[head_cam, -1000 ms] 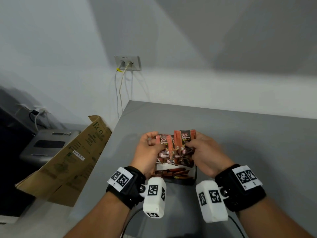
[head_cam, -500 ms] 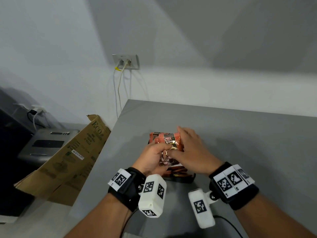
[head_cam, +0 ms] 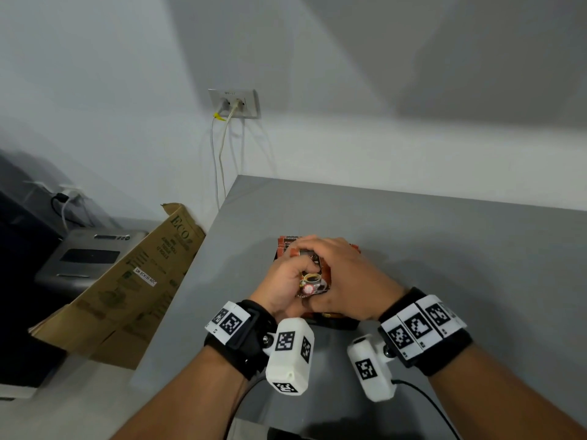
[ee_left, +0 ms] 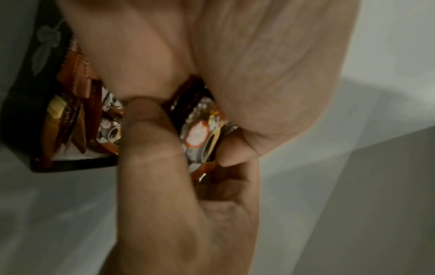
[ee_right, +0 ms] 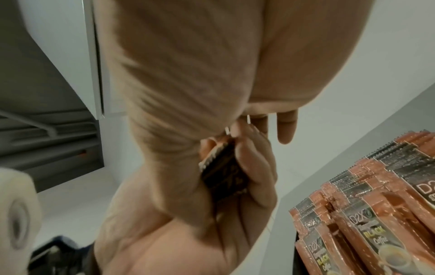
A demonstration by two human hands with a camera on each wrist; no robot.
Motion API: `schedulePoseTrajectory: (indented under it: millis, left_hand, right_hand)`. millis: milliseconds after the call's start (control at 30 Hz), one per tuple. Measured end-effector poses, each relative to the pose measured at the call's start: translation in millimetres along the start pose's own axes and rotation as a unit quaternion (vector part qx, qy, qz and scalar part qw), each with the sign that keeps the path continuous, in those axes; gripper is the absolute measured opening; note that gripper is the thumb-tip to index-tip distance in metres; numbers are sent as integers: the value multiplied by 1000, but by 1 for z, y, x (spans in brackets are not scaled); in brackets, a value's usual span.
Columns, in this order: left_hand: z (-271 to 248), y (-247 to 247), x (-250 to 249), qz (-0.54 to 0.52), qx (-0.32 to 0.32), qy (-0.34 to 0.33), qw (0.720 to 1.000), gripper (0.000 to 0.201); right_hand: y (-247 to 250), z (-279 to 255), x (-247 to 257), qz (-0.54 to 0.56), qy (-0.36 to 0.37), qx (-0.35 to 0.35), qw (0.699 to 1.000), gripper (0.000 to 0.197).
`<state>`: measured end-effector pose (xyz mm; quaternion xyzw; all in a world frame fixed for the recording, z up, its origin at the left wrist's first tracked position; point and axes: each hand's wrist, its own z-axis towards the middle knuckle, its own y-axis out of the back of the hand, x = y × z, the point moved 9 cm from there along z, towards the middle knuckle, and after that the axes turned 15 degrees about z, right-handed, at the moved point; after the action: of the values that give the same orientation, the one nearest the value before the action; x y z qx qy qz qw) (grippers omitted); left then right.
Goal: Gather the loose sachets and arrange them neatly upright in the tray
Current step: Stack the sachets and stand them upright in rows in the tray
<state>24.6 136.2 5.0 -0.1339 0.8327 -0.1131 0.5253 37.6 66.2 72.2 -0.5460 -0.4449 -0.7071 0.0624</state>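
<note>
The left hand [head_cam: 281,282] curls its thumb and fingers round a small bundle of coffee sachets [head_cam: 313,277], pinching it from the left side; in the left wrist view the thumb crosses the printed faces while the fingertips [ee_left: 237,150] press the far side. The right hand [head_cam: 344,281] lies over the same bundle from the right, its fingers arched across the sachets' upper ends and its thumb against their near face; in the right wrist view its fingers are curled round a dark sachet edge [ee_right: 222,178]. The held bundle stands roughly on end, slightly tilted, its long axis running away from the person, the cup picture at the near, lower end. It sits directly above the dark tray [head_cam: 336,323], whose near rim shows beneath the two hands. More orange-and-black sachets [ee_right: 367,214] already stand packed in a row in the tray, leaning, their serrated tops pointing up and away; a few tops [head_cam: 287,242] show beyond the fingers. The tray rests on a grey tabletop [head_cam: 460,255] near its left edge. Left of the table leans a flattened cardboard box [head_cam: 127,281], with a grey printer [head_cam: 85,258] behind it and a wall socket [head_cam: 233,103] with cables above.
</note>
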Motion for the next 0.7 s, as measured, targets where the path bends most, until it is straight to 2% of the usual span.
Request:
schedulePoseTrajectory:
  millis: [100,133,200,233,300,400,567,700]
  left_hand:
    - [1,4,0,-3,-4,-11,1000,64]
    - [1,4,-1,-7,-2,-21,1000,59]
    - [1,2,-4,-7,-3,-40,999,55]
    - [1,1,-5,-3,-3,-45,999,59]
    - [1,-3,-5,14,5,-59,998,70]
    - [1,-8,-3,38,4,-76,996,75]
    - [-1,-6,-4,79,-12,-95,992,78]
    - [-3,17,-6,61,-61,-68,994,64]
  right_hand:
    - [11,-4,-6,85,-45,-23,995,89]
    - [17,-5,-9,119,-59,-41,990,79]
    - [25,-6,-16,182,-64,-86,978,47]
    - [27,-6,-20,211,-63,-107,970,35]
    - [32,-8,-29,239,-68,-151,957,23]
    - [35,-11,-40,239,-84,-182,950,19]
    - [32,-13,-45,239,-85,-165,953,16]
    - [65,-20,-61,231,-95,-252,935,17]
